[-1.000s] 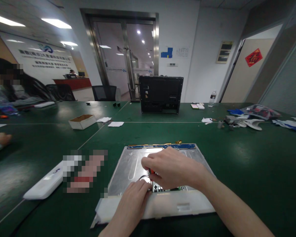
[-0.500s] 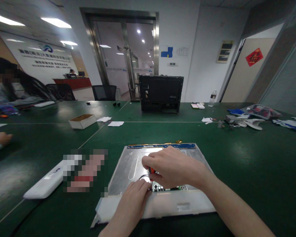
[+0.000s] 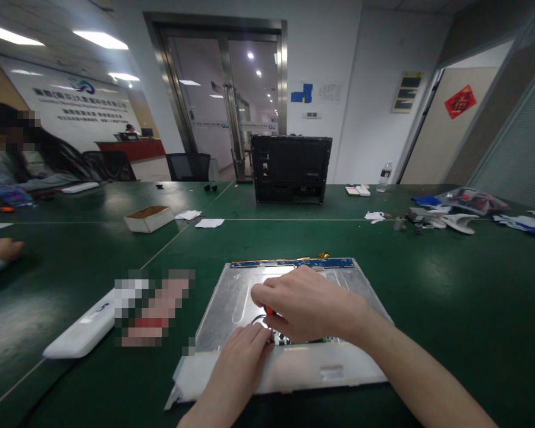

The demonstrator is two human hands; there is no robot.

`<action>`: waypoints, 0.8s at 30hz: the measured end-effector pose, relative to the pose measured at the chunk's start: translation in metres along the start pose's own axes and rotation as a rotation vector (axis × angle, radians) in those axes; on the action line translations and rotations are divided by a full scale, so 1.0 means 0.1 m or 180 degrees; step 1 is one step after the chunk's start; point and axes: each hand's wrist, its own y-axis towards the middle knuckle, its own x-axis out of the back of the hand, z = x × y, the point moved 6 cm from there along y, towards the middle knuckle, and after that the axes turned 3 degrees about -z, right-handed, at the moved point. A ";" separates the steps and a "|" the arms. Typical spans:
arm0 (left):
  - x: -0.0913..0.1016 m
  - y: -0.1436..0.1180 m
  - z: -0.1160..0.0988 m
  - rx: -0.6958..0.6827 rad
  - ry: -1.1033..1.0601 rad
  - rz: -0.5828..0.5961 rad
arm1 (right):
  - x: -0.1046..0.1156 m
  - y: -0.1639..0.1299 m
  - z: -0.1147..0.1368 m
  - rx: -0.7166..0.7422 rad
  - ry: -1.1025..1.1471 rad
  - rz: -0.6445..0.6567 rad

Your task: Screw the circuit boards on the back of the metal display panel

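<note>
In front of me a display panel (image 3: pixel 218 309) lies with its metal back up. A blue circuit strip (image 3: pixel 339 263) runs along its far edge. My right hand (image 3: pixel 303 303) is closed round a screwdriver with an orange-red handle (image 3: pixel 268 310), held over a green circuit board (image 3: pixel 282 340) near the panel's front. Most of the board is covered by my hands. My left hand (image 3: pixel 245 351) rests at the board's left end, its fingers closed together close to the screwdriver's lower end. What they pinch is hidden. A dark cable (image 3: pixel 257 318) curves beside the fingertips.
A white power bank-like box (image 3: pixel 84 324) and a blurred pinkish item (image 3: pixel 160 312) lie left. Farther back are an open carton (image 3: pixel 149 220), papers (image 3: pixel 209 223), a black monitor housing (image 3: pixel 292 169) and a bottle (image 3: pixel 384 177). Another person's hand (image 3: pixel 2 249) is at far left.
My right hand has shifted slightly to the left with the screwdriver, and its wrist has turned a little. My left hand stays almost in place.
</note>
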 end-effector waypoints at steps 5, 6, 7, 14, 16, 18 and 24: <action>0.03 0.02 -0.04 -0.0059 0.0071 0.0121 | 0.01 0.00 0.00 -0.0022 -0.0032 0.0024; 0.05 0.02 -0.04 -0.0052 0.0071 0.0138 | 0.01 0.00 0.00 -0.0019 -0.0039 0.0035; 0.06 0.02 -0.05 -0.0052 0.0068 0.0137 | 0.01 0.00 0.00 -0.0021 -0.0043 0.0051; 0.04 0.02 -0.02 0.0012 0.0025 0.0058 | 0.01 0.01 -0.02 -0.0177 0.0002 0.0127; 0.03 0.02 -0.02 0.0038 -0.0006 0.0091 | 0.02 0.01 -0.03 -0.0181 0.0023 0.0101; 0.04 0.02 -0.03 0.0032 -0.0019 0.0125 | 0.02 0.00 -0.04 -0.0189 0.0037 0.0077; 0.07 0.03 -0.06 -0.0005 0.0026 0.0179 | 0.04 -0.02 -0.02 -0.0046 0.0110 -0.0040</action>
